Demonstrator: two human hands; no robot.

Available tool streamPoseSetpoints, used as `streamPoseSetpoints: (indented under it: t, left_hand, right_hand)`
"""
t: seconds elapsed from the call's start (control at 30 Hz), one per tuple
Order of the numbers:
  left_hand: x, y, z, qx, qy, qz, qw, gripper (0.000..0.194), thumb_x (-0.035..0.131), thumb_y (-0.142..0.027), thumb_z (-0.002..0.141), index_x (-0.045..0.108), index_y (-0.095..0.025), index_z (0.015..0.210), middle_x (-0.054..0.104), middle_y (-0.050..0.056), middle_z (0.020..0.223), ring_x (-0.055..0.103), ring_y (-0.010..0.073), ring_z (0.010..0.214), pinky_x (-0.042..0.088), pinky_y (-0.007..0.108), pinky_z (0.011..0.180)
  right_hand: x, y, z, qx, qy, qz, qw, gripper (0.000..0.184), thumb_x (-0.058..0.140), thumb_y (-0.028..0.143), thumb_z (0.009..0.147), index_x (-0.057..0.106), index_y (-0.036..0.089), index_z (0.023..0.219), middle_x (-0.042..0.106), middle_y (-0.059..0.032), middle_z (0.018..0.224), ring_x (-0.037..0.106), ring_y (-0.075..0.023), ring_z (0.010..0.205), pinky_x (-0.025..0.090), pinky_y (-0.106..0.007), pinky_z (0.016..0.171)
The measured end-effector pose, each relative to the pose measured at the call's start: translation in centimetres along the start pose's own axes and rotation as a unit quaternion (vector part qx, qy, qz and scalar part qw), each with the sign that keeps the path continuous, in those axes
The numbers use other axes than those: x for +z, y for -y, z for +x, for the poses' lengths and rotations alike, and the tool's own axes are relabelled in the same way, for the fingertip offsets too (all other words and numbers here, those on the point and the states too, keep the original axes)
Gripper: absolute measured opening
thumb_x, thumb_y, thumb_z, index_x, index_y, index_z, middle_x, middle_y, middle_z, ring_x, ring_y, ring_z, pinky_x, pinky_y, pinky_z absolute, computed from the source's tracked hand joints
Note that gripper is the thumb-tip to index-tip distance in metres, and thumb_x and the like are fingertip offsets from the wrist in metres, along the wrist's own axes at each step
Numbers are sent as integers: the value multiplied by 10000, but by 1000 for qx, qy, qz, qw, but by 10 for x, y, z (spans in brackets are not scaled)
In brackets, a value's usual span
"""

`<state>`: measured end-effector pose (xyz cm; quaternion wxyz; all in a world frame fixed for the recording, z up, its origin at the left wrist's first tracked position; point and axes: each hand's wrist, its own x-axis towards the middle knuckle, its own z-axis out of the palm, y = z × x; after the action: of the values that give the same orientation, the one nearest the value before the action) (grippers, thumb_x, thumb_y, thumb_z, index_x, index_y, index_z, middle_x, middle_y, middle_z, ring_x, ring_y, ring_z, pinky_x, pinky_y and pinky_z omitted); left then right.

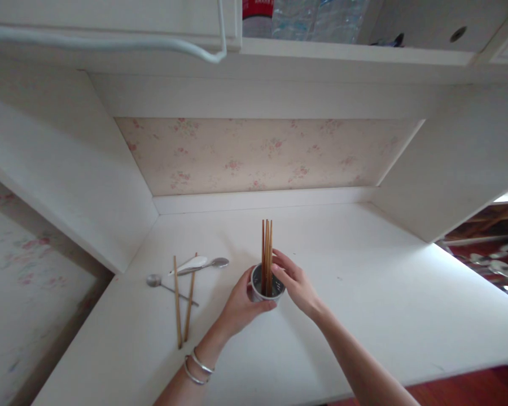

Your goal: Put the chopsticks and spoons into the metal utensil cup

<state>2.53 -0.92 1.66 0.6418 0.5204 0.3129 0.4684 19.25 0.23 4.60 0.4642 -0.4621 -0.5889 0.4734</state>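
A grey cup (258, 285) stands in front of me with several wooden chopsticks (266, 248) upright in it. My left hand (242, 301) wraps around the cup's left and near side, thumb along the front below the rim. At the right of the cup, my right hand (294, 282) has its thumb and fingers closed at the chopsticks, just above the rim. The fingertips behind the chopsticks are partly hidden. Left of the cup, two loose chopsticks (177, 304) lie across a metal spoon (154, 280). Another metal spoon (219, 263) and a white spoon (197, 262) lie crossed there.
The white tabletop (364, 293) sits between two side panels, with a flowered back wall (275, 152) behind. Overhead, a shelf (355, 52) holds plastic-wrapped bottles. A white cable (152, 44) hangs at the upper left. Beyond the right panel are metal objects (497, 268).
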Motion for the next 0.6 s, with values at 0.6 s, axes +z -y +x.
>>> streamPoseSetpoints:
  t: [0.6]
  left_hand:
    - [-106,-56,-59,-137,-270,509,806,364,465,-503,859,650,-208,966,717,55,920,662,222,813,484,327,753]
  right_hand:
    - [12,-44,-22,-8,64,115,991,744,814,358,674,448,245,1312,592,-105,1278,540,-296,1191,389,-491,1036]
